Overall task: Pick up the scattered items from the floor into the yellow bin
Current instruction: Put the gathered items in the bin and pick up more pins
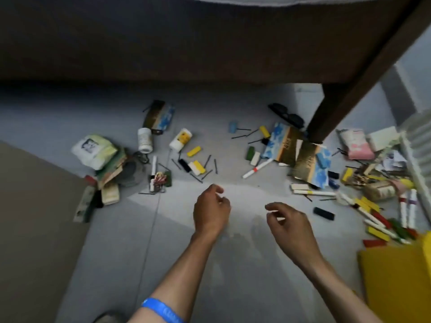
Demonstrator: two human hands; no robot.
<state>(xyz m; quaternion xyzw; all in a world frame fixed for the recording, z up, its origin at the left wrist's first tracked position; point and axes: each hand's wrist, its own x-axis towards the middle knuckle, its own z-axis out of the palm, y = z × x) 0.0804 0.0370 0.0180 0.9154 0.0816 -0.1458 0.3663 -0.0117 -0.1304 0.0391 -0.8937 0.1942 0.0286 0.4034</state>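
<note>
Both my hands hover over the bare grey floor with loosely curled fingers and hold nothing: my left hand and my right hand. The yellow bin shows only its corner at the lower right. Scattered items lie beyond my hands: a white bottle, a white and yellow tube, yellow blocks, a white marker with a red band, several black hairpins, a black block and gold and blue boxes. More markers and coloured sticks pile up by the bin.
A dark bed frame with a wooden leg spans the top. Black sunglasses lie near the leg. A white packet and green books sit at the left beside a brown board. A white rack stands at the right.
</note>
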